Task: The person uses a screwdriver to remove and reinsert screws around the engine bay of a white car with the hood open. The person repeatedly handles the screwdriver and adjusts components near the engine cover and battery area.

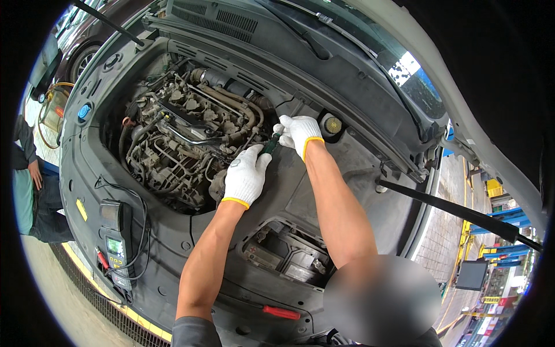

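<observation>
Both my hands wear white knit gloves with yellow cuffs and meet over the right edge of the open engine bay. My left hand [245, 175] has its fingers closed round the near end of a dark green handle-like piece [272, 143]. At the far end of that piece, my right hand [298, 133] pinches it with thumb and fingers. The piece's exact kind is hidden by the gloves. Left of my hands lies the dusty engine [185, 124], with hoses and pipes exposed. A black plastic cover [295, 179] spreads beneath my right forearm.
A battery [300, 263] shows through an opening near me. A red tool handle [281, 312] lies on the front trim. A handheld tester [115, 248] with black cables rests at left. A black hood strut [451, 208] slants at right. Another person's hand [36, 175] is at far left.
</observation>
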Demonstrator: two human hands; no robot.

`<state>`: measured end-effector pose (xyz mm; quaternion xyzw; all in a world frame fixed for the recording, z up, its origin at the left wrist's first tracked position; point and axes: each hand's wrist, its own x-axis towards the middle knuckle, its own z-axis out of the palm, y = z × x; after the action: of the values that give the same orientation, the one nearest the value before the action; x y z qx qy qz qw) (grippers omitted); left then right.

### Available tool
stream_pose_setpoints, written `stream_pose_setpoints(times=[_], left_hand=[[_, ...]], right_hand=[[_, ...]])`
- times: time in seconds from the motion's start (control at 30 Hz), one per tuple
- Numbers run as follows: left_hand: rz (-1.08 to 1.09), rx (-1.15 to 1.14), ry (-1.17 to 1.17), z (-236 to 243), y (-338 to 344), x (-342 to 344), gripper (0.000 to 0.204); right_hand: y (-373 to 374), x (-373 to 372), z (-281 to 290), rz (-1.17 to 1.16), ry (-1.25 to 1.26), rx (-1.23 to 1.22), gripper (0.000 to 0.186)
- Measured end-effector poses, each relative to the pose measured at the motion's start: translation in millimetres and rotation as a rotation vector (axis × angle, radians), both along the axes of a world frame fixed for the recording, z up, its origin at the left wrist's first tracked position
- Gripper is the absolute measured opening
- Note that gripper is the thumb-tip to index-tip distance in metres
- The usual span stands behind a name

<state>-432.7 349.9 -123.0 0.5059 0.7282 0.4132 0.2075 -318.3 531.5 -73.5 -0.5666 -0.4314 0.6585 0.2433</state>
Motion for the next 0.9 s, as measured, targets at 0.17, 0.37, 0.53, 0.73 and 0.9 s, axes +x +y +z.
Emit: stream_pose_setpoints(times=[0.17,0.37,0.53,0.73,0.9], left_hand=[[-0.045,-0.212,-0.662,40.2,-2.7,2.2,0.047],[0.020,-0.013,0.006,34.3,-8.5,9.7,0.057],[0.053,0.035,-0.066,-0.5,-0.4,11.4,0.050],[0.036,-0.151,-1.011,16.9,-0.9,1.0,0.058],[0.045,0.015,-0.068,27.4,-12.0,14.4,0.058]], right_hand=[[6.0,6.1,-10.9,-0.058,0.096,-0.050,0.022],[6.7,6.5,-14.1,-0.096,0.195,-0.084,0.023],[3.9,4.1,-12.8,-0.116,0.204,-0.054,0.021],[2.4,5.5,-8.9,-0.133,0.227,-0.077,0.022],[4.1,6.4,-14.2,-0.144,0.222,-0.055,0.020]])
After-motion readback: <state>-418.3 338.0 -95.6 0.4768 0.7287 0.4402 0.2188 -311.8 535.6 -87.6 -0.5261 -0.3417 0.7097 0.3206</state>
